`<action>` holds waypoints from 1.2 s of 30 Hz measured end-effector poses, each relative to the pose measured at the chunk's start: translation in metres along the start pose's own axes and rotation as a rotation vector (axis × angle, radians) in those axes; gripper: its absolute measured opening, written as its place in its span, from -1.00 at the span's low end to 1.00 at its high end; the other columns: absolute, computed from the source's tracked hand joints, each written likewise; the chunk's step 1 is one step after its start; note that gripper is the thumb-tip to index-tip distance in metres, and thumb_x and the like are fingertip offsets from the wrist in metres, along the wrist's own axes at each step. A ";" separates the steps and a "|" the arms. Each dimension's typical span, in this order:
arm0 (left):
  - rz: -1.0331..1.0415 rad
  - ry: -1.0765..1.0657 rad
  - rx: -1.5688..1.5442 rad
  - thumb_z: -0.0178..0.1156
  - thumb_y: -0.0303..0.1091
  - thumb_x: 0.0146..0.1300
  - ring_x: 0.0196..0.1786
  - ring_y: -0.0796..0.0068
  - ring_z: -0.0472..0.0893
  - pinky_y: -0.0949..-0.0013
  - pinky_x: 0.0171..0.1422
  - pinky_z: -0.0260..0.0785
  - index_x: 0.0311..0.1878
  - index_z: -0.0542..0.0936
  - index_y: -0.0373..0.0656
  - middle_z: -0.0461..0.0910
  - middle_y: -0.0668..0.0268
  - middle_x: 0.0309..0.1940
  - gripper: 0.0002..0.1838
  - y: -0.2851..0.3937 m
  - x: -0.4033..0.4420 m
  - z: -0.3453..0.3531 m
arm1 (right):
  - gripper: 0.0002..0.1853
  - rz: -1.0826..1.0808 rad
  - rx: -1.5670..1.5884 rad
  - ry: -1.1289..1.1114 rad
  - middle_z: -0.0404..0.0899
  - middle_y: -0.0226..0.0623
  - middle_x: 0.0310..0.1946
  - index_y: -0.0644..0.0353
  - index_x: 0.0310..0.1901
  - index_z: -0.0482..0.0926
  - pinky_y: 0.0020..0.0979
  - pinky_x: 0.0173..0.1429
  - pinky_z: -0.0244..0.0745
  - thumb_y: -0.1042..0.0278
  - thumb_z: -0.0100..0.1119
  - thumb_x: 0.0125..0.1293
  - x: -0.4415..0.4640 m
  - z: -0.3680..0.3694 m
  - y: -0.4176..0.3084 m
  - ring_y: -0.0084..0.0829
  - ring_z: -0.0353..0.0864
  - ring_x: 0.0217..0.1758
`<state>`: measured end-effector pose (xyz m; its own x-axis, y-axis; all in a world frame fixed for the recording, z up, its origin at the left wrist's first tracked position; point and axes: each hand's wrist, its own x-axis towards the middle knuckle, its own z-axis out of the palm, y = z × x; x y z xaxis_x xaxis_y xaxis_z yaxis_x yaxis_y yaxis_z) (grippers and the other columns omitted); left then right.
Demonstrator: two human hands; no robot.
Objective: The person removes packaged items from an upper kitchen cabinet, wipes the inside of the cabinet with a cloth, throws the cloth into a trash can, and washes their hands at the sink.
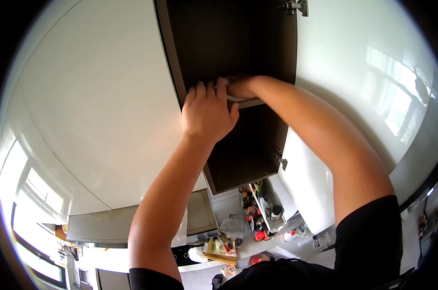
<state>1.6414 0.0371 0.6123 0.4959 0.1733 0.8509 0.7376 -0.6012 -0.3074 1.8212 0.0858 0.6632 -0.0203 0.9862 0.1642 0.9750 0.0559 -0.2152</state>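
Note:
My left hand (208, 110) rests on the front edge of the shelf in a tall dark-lined cabinet (214, 38), its fingers spread over the edge. My right hand (240, 87) reaches onto the same shelf, just right of my left hand. Its fingers are blurred and partly hidden inside the dark compartment. Something whitish (232, 98) shows beneath and beside the right hand, too small and blurred to name. Below the shelf is a lower dark compartment (248, 145).
An open white door (344, 48) stands on the right, with hinges at the cabinet's side. A closed white panel (98, 96) fills the left. Far below are a counter with several bottles, jars and bags, a range hood (98, 228) and a black hob (183, 256).

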 end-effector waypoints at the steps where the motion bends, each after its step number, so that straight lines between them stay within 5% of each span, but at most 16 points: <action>1: 0.014 -0.053 0.139 0.24 0.01 0.26 0.09 0.18 0.63 0.16 0.51 0.22 0.09 0.63 -0.25 0.70 0.14 -0.06 -0.47 -0.001 -0.003 0.005 | -0.41 0.027 -0.014 -0.011 0.45 -0.14 0.39 0.06 0.33 0.52 -0.21 0.46 0.24 -0.13 -0.19 0.50 -0.001 -0.005 0.011 -0.18 0.38 0.45; 3: 0.000 -0.109 0.077 0.22 0.11 0.26 0.09 0.20 0.64 0.16 0.54 0.18 0.08 0.63 -0.25 0.71 0.12 -0.05 -0.41 -0.004 -0.006 0.003 | -0.38 0.049 -0.038 -0.035 0.41 -0.15 0.43 0.03 0.37 0.49 -0.19 0.51 0.19 -0.17 -0.20 0.49 0.009 -0.010 0.038 -0.17 0.34 0.50; 5: -0.011 -0.151 0.023 0.21 0.22 0.27 0.09 0.22 0.65 0.16 0.57 0.14 0.07 0.64 -0.26 0.72 0.11 -0.04 -0.35 -0.007 -0.005 0.004 | -0.18 0.085 0.018 -0.099 0.20 -0.19 0.56 -0.05 0.50 0.35 -0.18 0.62 0.04 -0.42 -0.10 0.36 0.036 -0.013 0.062 -0.17 0.13 0.63; 9: 0.012 -0.052 0.002 0.18 0.21 0.29 -0.01 0.22 0.68 0.14 0.56 0.14 0.06 0.64 -0.29 0.73 0.12 -0.11 -0.34 -0.006 -0.006 0.012 | -0.32 0.103 -0.027 -0.060 0.31 -0.15 0.50 -0.02 0.45 0.39 -0.14 0.60 0.06 -0.27 -0.30 0.52 0.057 -0.016 0.061 -0.12 0.23 0.56; 13: 0.041 -0.090 0.031 0.11 0.25 0.32 -0.06 0.23 0.68 0.13 0.59 0.11 0.14 0.63 -0.31 0.73 0.13 -0.11 -0.28 -0.013 -0.001 0.012 | -0.31 -0.157 -0.412 -0.148 0.20 -0.17 0.55 -0.02 0.51 0.29 -0.12 0.61 0.04 -0.26 -0.42 0.57 0.127 -0.015 0.093 -0.12 0.15 0.60; 15: 0.031 -0.139 0.004 0.10 0.23 0.34 -0.07 0.24 0.68 0.13 0.60 0.08 0.14 0.63 -0.31 0.73 0.14 -0.12 -0.29 -0.008 -0.002 0.007 | -0.31 -0.048 -0.057 -0.103 0.30 -0.16 0.51 -0.01 0.50 0.32 -0.19 0.58 0.07 -0.26 -0.20 0.50 0.073 -0.023 0.064 -0.12 0.21 0.57; 19: 0.019 -0.197 0.011 0.11 0.20 0.33 -0.11 0.27 0.68 0.12 0.61 0.07 0.11 0.64 -0.30 0.73 0.16 -0.11 -0.33 -0.006 0.001 0.001 | -0.34 -0.167 -0.002 -0.048 0.36 -0.15 0.47 0.01 0.46 0.38 -0.18 0.54 0.13 -0.23 -0.21 0.51 0.053 -0.011 0.045 -0.15 0.32 0.50; 22: -0.026 -0.113 -0.055 0.19 0.19 0.27 -0.12 0.27 0.69 0.17 0.59 0.13 0.11 0.64 -0.30 0.74 0.13 -0.20 -0.33 -0.003 -0.004 0.002 | -0.35 -0.161 0.127 -0.245 0.44 -0.10 0.40 0.06 0.40 0.45 -0.17 0.50 0.18 -0.22 -0.21 0.52 0.020 -0.012 -0.001 -0.15 0.41 0.42; 25: -0.032 0.021 -0.096 0.24 0.18 0.22 -0.09 0.28 0.70 0.20 0.57 0.17 0.14 0.62 -0.31 0.74 0.10 -0.26 -0.30 -0.001 -0.006 0.006 | -0.48 -0.366 0.119 -0.097 0.56 -0.15 0.25 0.14 0.29 0.55 -0.24 0.42 0.27 -0.02 -0.21 0.58 0.012 -0.011 0.001 -0.27 0.48 0.32; 27: -0.073 -0.012 -0.090 0.24 0.16 0.23 -0.06 0.30 0.71 0.20 0.58 0.16 0.15 0.61 -0.32 0.74 0.09 -0.20 -0.31 0.002 -0.005 0.002 | -0.51 -0.003 0.237 -0.126 0.62 -0.20 0.15 0.16 0.24 0.59 -0.25 0.33 0.34 0.02 -0.15 0.56 0.015 -0.035 0.008 -0.31 0.54 0.19; 31: -0.017 0.066 -0.048 0.23 0.13 0.25 -0.03 0.31 0.71 0.22 0.59 0.17 0.15 0.61 -0.35 0.74 0.09 -0.10 -0.32 -0.002 -0.007 0.009 | -0.55 -0.127 0.605 0.188 0.68 -0.23 0.06 0.19 0.16 0.61 -0.28 0.27 0.44 0.02 -0.05 0.53 0.046 -0.082 0.054 -0.30 0.61 0.12; 36: -0.006 0.059 -0.056 0.24 0.12 0.25 -0.05 0.31 0.71 0.22 0.59 0.18 0.15 0.61 -0.35 0.75 0.09 -0.09 -0.33 -0.002 -0.005 0.010 | -0.50 -0.198 0.282 0.602 0.63 -0.04 0.15 0.12 0.22 0.59 -0.14 0.33 0.42 -0.05 -0.15 0.55 0.062 -0.120 0.057 -0.10 0.59 0.23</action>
<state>1.6416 0.0452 0.6047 0.4625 0.1316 0.8768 0.7127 -0.6434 -0.2794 1.9019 0.1317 0.7762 0.0142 0.6999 0.7141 0.8691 0.3446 -0.3550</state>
